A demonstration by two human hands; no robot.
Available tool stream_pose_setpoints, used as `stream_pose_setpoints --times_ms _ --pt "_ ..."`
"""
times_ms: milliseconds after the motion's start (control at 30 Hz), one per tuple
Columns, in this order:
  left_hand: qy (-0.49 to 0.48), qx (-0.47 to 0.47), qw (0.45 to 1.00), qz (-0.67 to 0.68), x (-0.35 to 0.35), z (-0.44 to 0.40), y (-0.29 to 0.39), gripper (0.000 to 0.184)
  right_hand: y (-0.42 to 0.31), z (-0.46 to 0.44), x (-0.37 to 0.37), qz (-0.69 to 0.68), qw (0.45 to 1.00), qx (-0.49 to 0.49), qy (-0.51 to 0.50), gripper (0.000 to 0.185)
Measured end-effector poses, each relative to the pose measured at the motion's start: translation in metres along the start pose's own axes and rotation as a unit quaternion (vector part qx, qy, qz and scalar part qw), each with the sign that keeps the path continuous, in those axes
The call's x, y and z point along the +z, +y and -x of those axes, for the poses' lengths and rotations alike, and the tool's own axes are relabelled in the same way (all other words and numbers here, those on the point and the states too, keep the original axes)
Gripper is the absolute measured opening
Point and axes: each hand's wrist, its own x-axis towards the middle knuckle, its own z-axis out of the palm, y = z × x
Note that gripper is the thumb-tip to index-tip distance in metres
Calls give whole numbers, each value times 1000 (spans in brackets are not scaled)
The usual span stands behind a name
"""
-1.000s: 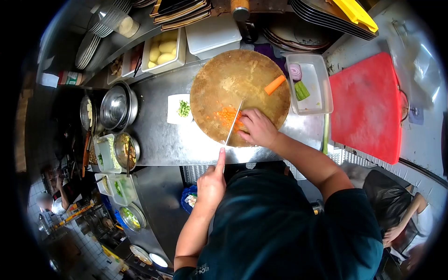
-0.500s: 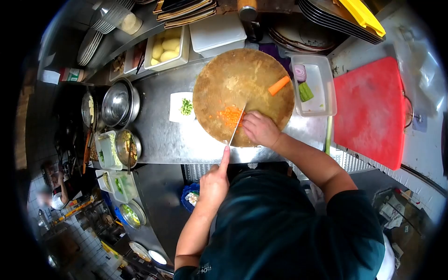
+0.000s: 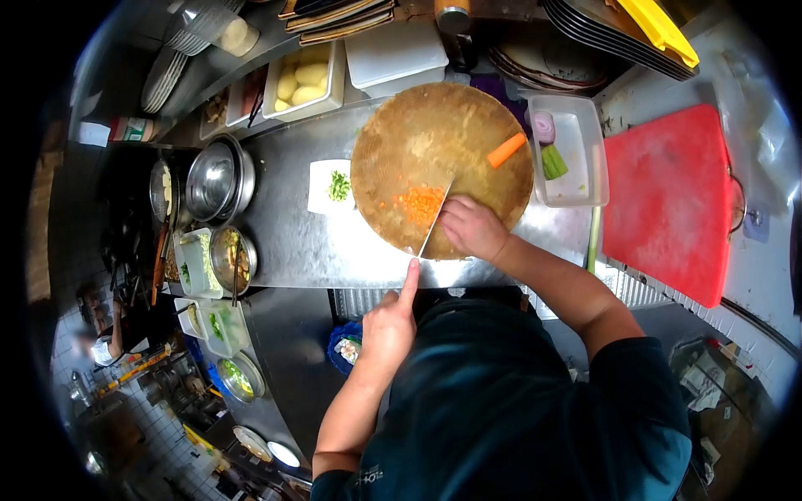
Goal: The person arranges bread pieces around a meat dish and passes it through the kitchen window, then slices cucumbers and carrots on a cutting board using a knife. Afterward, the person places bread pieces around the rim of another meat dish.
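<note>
On the round wooden chopping board (image 3: 418, 125), a knife (image 3: 436, 219) stands edge-down, its blade slanting away from me. My left hand (image 3: 391, 324) is closed around its handle, which is hidden, with the index finger stretched along the blade's near end. Close to the right side of the blade, my right hand (image 3: 474, 230) rests on the board with bent fingers pressed together. They mostly hide the carrot piece they hold. Small diced carrot (image 3: 418, 203) lies in a heap left of the blade. A longer peeled carrot piece (image 3: 506, 150) lies at the board's right edge.
Left of the board is a white dish (image 3: 319, 179) with chopped greens. A clear tub (image 3: 570, 196) with onion and a green vegetable stands right, beside a red cutting board (image 3: 664, 204). Metal bowls (image 3: 210, 179) sit left; a potato tub (image 3: 337, 92) stands behind.
The view has shifted slightly. The blade has moved a little to the right across the board, and my right hand stays close beside it.
</note>
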Motion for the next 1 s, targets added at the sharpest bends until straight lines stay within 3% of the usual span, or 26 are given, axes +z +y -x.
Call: stream_pose_setpoints --times_ms 167,400,833,1000 --pt "-4 -16 1000 -1 29 -19 -7 90 -2 2 0 -7 1000 9 -2 13" --pt "21 -23 999 28 9 -3 4 85 -4 6 1 -8 1000 17 12 19" --pt "-14 -24 999 28 6 -1 10 91 -6 1 -6 -5 1000 9 17 12" --pt "-9 -23 999 26 36 -14 0 90 -2 4 -2 -12 1000 5 10 12"
